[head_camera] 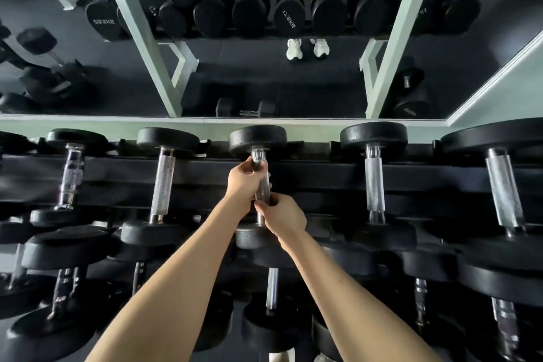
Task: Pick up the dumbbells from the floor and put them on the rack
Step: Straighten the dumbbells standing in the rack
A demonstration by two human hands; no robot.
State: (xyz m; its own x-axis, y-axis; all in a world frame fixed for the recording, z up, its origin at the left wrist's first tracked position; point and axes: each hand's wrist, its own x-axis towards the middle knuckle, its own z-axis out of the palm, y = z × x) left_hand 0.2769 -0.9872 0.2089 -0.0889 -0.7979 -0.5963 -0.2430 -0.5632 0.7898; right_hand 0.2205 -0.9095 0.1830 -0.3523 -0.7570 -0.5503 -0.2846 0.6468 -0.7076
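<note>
A black dumbbell (258,139) with round heads and a knurled chrome handle lies across the top tier of the rack (323,173), in the middle of the row. My left hand (242,181) is closed around the upper part of its handle. My right hand (282,216) grips the lower part, just above the near head. Both hands touch each other on the handle. The dumbbell's far head rests by the rack's back rail; the near head is partly hidden by my right wrist.
Neighbouring dumbbells (374,185) sit close on both sides in the top row, with larger ones on lower tiers (273,288). A wall mirror (264,82) behind the rack reflects the rack, floor and a person's white shoes. A pale wall stands at right.
</note>
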